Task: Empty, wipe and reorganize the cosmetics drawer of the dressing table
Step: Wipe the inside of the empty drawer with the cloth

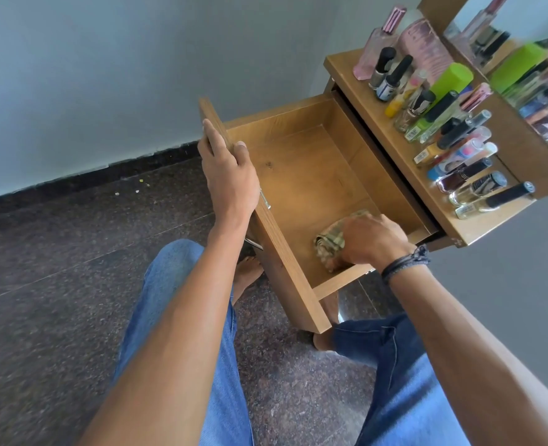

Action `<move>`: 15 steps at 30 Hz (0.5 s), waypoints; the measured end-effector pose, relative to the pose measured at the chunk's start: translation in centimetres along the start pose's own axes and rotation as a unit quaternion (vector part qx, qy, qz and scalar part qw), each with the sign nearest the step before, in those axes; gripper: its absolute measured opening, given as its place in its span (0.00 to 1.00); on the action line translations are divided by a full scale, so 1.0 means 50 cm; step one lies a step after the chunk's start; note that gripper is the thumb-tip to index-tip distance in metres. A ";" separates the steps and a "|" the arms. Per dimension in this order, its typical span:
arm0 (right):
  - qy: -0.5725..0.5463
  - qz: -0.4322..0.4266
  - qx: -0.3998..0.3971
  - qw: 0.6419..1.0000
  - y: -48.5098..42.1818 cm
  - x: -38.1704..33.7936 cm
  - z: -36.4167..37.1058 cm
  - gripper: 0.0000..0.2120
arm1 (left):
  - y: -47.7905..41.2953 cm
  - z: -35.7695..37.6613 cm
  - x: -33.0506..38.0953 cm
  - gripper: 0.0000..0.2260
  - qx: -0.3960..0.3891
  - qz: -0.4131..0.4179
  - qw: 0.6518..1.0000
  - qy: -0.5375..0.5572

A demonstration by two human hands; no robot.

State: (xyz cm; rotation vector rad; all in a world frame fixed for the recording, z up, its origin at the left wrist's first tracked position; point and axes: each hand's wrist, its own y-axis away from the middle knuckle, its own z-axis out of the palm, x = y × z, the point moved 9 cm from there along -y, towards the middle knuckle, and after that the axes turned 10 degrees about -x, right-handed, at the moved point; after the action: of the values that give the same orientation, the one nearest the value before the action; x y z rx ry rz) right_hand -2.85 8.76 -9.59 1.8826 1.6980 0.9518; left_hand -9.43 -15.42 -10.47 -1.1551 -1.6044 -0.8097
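Speckled floor (57, 284); wooden drawer (304, 169) pulled out

Your drawer (298, 175) stands open at 12 o'clock. The cloth (329, 243) lies in its 5 o'clock corner under your right hand (374, 239); your left hand (229, 178) holds its front at 9 o'clock. Bottles (452, 140) stand on the bench (469, 225) at 2 o'clock.
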 end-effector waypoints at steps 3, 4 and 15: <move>0.023 -0.051 0.010 0.998 0.018 -0.066 0.023 0.17 | 0.000 0.002 0.000 0.28 -0.001 -0.005 1.000 -0.005; 0.029 -0.064 0.015 0.997 0.024 -0.085 0.031 0.16 | 0.000 0.002 0.000 0.28 -0.001 -0.005 1.000 -0.005; -0.043 0.018 -0.002 0.999 -0.005 0.016 -0.010 0.33 | 0.001 0.000 0.001 0.28 -0.004 -0.016 1.000 -0.006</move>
State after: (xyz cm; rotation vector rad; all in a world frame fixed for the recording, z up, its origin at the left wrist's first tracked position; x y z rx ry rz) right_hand -3.35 9.53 -9.26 1.9292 1.6160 0.8736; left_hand -9.38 -15.39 -10.41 -1.1449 -1.6345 -0.8330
